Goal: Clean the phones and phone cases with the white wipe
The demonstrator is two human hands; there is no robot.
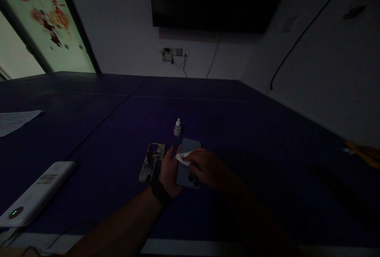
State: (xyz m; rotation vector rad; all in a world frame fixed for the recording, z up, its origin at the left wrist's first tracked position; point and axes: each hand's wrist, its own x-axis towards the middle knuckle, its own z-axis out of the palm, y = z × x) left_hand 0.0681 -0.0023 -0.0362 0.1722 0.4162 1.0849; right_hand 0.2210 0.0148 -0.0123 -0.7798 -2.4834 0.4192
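A blue-grey smartphone point(184, 173) lies back side up in my left hand point(170, 172), its camera lenses toward me. The fingers of that hand run under and along the phone's left edge, and a dark watch is on the wrist. My right hand point(204, 165) pinches a white wipe point(182, 158) and presses it against the phone's back. Just left of my left hand, a patterned phone case point(152, 162) lies on the blue table. Beyond the phone stands a small dropper bottle point(177, 128) with a white cap, upright.
A long white device point(38, 193) with a green light sits at the left on the blue table point(237, 126). Further left is a striped sheet point(18, 121). A dark flat object lies at the right, near something yellow point(363, 155). A wall screen point(213, 1) hangs above.
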